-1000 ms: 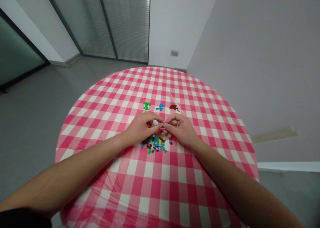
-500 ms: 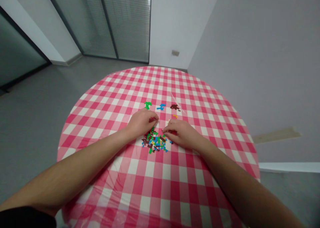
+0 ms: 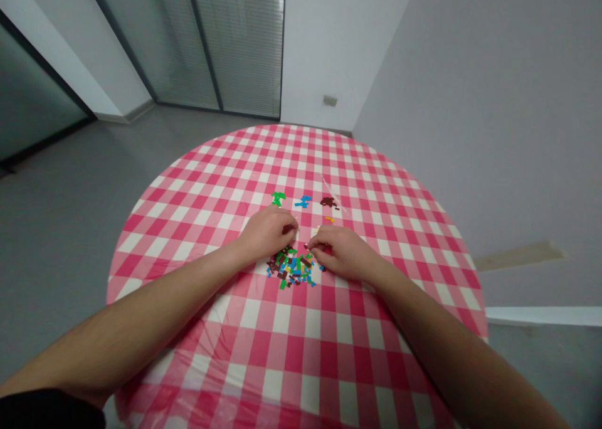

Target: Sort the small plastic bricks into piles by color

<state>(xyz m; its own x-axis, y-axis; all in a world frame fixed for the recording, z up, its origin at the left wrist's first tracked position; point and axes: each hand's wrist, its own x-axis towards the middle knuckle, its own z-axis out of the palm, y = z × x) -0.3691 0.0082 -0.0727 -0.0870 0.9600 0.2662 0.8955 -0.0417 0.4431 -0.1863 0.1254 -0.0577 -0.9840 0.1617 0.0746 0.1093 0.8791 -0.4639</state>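
A mixed pile of small toy building bricks (image 3: pixel 295 271), mostly green, blue and brown with some yellow, lies on the checked tablecloth. My left hand (image 3: pixel 269 233) is at the pile's far left edge, its fingers curled and thumb drawn in; anything in its pinch is too small to make out. On the right side of the pile, my right hand (image 3: pixel 342 251) has thumb and fingertips close together, low over the cloth. A tiny object may be at those fingertips, but I cannot name it. Beyond my hands are separate clusters of green bricks (image 3: pixel 278 198), blue bricks (image 3: pixel 303 201) and brown bricks (image 3: pixel 328 201).
A few yellow bricks (image 3: pixel 330 219) lie just beyond my right hand, with pale pieces partly hidden beside it. The round table (image 3: pixel 324 328) wears a red-and-white checked cloth, wrinkled at the near left. Past it stand a glass partition (image 3: pixel 244 52) and walls.
The fingers of my left hand have shifted slightly, with the thumb a little lower towards the pile. My right hand stays almost in place. The brick clusters look the same.
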